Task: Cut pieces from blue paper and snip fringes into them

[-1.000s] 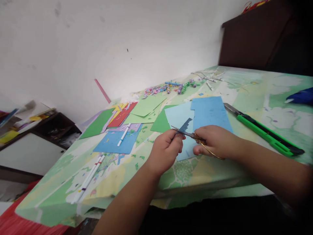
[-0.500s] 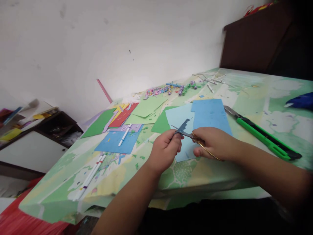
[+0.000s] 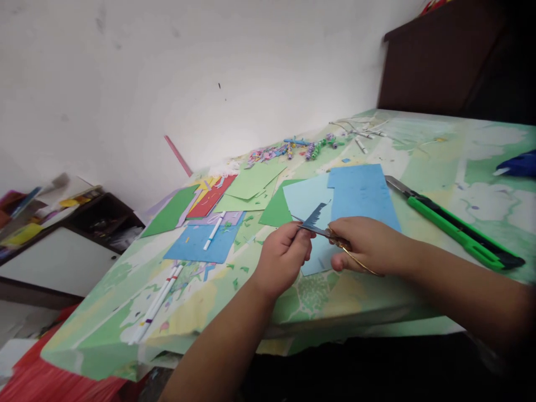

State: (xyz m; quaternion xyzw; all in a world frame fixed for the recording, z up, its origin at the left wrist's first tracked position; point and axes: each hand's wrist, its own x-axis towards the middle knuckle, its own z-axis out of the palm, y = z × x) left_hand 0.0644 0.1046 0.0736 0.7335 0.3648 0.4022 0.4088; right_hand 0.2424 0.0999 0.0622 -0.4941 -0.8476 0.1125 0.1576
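My left hand (image 3: 285, 254) pinches one end of a narrow dark blue paper strip (image 3: 315, 214) whose edge is cut into a fringe. My right hand (image 3: 368, 245) is closed round the gold handles of a pair of scissors (image 3: 318, 229). The blades point left and cross the strip close to my left fingertips. Below the hands lie a light blue sheet (image 3: 305, 196) and a brighter blue sheet (image 3: 360, 192), partly covered by my right hand.
A green utility knife (image 3: 460, 226) lies at the right. Green, red and blue sheets (image 3: 201, 243) spread to the left, beside white sticks (image 3: 157, 307). Curled paper pieces (image 3: 310, 149) sit at the back. A flowered cloth (image 3: 218, 318) covers the table.
The view has shifted slightly. My hands keep nearly the same place on the strip, and a thin sliver now stands out near the strip's far end.
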